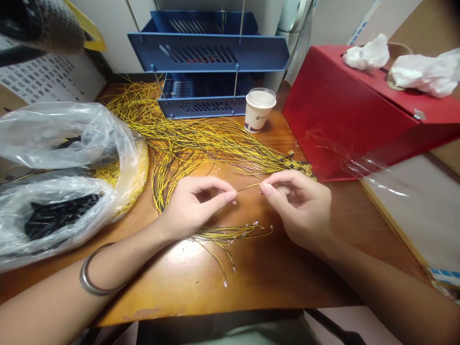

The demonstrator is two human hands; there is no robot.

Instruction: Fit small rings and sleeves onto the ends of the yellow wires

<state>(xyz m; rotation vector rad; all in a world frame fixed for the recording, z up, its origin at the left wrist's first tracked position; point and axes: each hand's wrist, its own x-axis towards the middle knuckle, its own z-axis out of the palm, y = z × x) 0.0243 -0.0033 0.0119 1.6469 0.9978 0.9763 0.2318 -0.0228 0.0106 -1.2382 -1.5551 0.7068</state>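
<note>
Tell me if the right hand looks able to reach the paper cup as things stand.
Probably yes: only low-lying yellow-and-black wires seem to separate the right hand from the paper cup, though that hand is pinching a thin wire.

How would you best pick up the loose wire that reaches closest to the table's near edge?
Probably by pinching that wire just behind its clear tip, coming from the near side of the table. That end splays away from the bunch, leaving room to grip; farther back, the wires overlap.
</note>
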